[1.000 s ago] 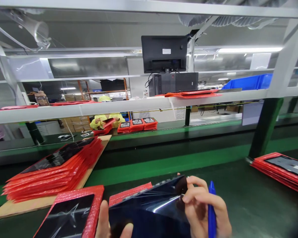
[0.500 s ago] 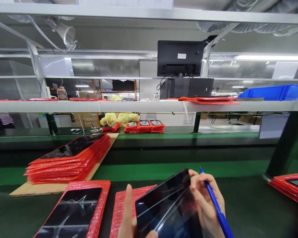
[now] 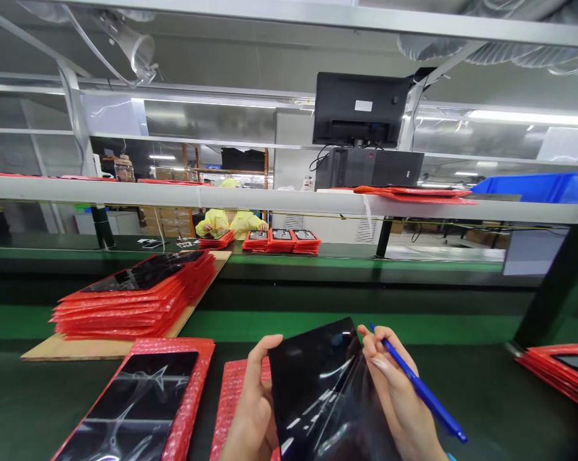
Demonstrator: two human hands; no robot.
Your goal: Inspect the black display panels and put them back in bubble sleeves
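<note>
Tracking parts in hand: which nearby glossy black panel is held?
The glossy black rectangular panel between left hand and right hand; a second panel lies on red bubble wrap, a third panel tops the red plastic stack.

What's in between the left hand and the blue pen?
In the head view, a shiny black panel comes first, held by the left hand; next is the right hand, which holds the blue pen.
</note>
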